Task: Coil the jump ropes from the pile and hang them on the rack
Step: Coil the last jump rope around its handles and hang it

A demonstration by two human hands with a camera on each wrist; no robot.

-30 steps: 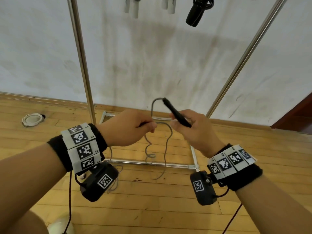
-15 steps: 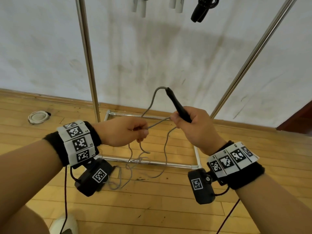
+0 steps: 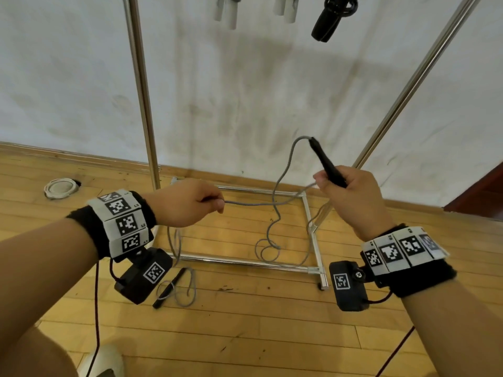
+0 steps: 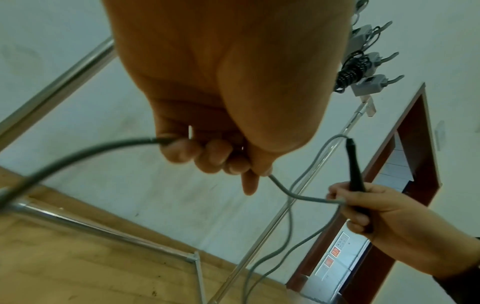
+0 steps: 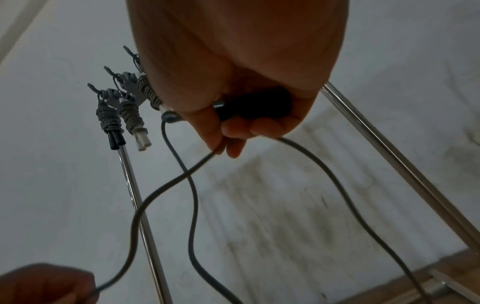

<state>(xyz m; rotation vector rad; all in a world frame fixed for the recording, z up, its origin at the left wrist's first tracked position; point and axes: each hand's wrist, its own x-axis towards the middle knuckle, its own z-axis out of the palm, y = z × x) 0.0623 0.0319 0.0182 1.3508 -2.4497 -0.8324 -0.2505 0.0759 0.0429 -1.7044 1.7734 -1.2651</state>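
My right hand (image 3: 345, 191) grips the black handle (image 3: 325, 161) of a grey jump rope and pinches a loop of the cord against it. The cord (image 3: 261, 203) runs taut leftward to my left hand (image 3: 190, 202), which grips it in curled fingers (image 4: 207, 156). More cord hangs down and lies in loops (image 3: 268, 250) on the wooden floor. The rope's other black handle (image 3: 168, 288) lies on the floor below my left wrist. The metal rack (image 3: 141, 85) stands in front, with coiled ropes (image 3: 326, 19) hanging at the top. The right wrist view shows the handle (image 5: 257, 105) in my fist.
The rack's base frame (image 3: 245, 261) lies on the floor under my hands. A white round object (image 3: 61, 187) sits on the floor at left by the wall. A dark red door frame (image 3: 479, 194) is at right. A white shoe (image 3: 100, 360) shows at the bottom edge.
My hands have moved apart: the left slid leftward along the cord, pulling a longer stretch taut. The second handle on the floor has come into view.
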